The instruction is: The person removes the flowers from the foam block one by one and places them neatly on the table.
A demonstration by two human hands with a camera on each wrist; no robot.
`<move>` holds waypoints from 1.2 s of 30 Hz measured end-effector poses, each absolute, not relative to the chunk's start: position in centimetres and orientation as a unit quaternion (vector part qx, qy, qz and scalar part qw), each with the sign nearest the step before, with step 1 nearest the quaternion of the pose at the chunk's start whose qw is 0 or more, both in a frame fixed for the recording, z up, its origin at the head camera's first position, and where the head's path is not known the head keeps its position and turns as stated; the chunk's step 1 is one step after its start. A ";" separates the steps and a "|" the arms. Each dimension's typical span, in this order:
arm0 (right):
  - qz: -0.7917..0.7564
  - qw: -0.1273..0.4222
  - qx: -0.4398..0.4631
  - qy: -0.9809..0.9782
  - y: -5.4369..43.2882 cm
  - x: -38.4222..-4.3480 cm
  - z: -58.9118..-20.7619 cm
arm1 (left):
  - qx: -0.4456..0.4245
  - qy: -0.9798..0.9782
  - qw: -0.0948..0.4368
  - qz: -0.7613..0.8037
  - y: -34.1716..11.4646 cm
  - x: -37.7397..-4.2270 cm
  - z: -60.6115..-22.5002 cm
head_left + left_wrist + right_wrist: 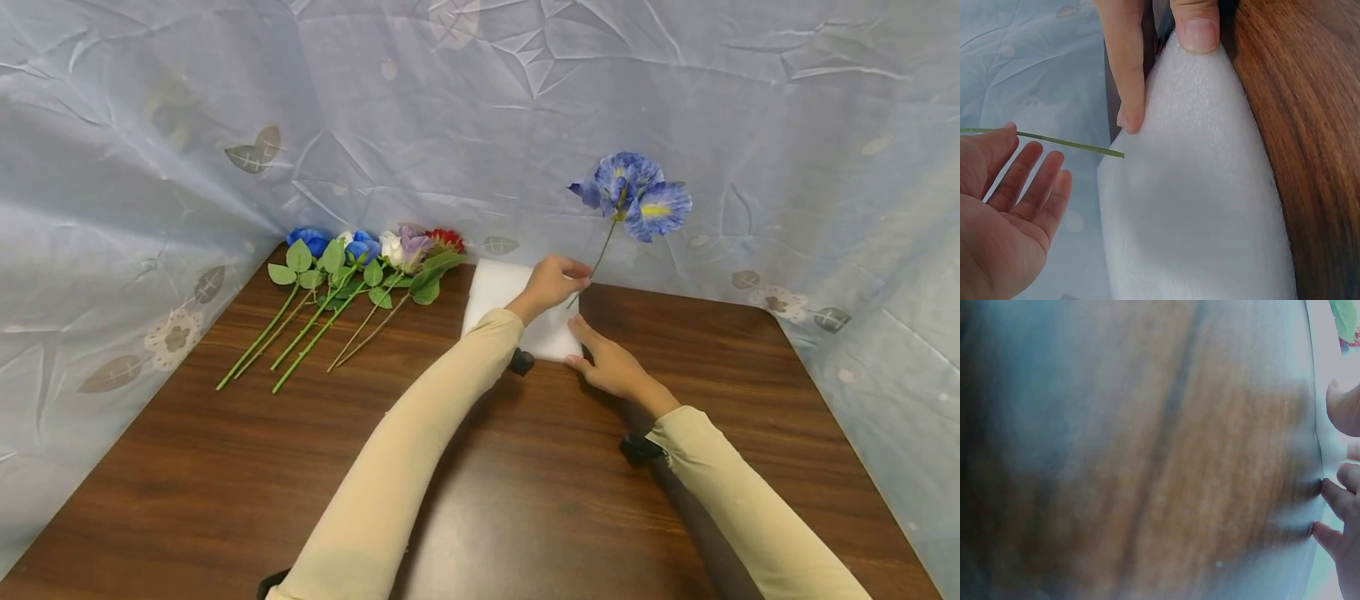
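Observation:
A blue artificial iris with yellow streaks (626,196) stands up from my left hand (553,285), which pinches its thin green stem between thumb and fingertips. The stem's cut lower end (1116,153) shows close over a white foam block (1197,187) in the left wrist view. My right hand (617,367) is at the block's right end, fingers fairly straight and spread. Its thumb (1200,34) rests on the foam edge, and a finger (1130,94) lies along the other side. Only part of the right hand (1344,506) shows at the right wrist view's edge.
Left of the foam, several artificial flowers lie side by side on the brown wooden table (525,483): blue roses (307,242), white and lilac blooms (414,246) and a red flower (446,240). Their stems point toward the front left. A pale patterned cloth (420,117) hangs behind.

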State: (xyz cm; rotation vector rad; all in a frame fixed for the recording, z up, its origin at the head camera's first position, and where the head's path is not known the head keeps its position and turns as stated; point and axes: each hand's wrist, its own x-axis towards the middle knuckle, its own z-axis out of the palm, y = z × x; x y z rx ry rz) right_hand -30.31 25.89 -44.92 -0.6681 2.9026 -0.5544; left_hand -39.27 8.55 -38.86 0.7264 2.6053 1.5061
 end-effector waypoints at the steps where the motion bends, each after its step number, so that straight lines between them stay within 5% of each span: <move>1: -0.183 0.056 -0.220 0.956 25.9 -30.3 -44.9 | 0.234 0.842 0.022 0.485 8.6 -39.2 -38.9; 36: -0.180 0.044 -0.226 0.956 25.8 -30.1 -45.0 | 0.199 0.839 -0.012 0.507 9.2 -39.2 -39.5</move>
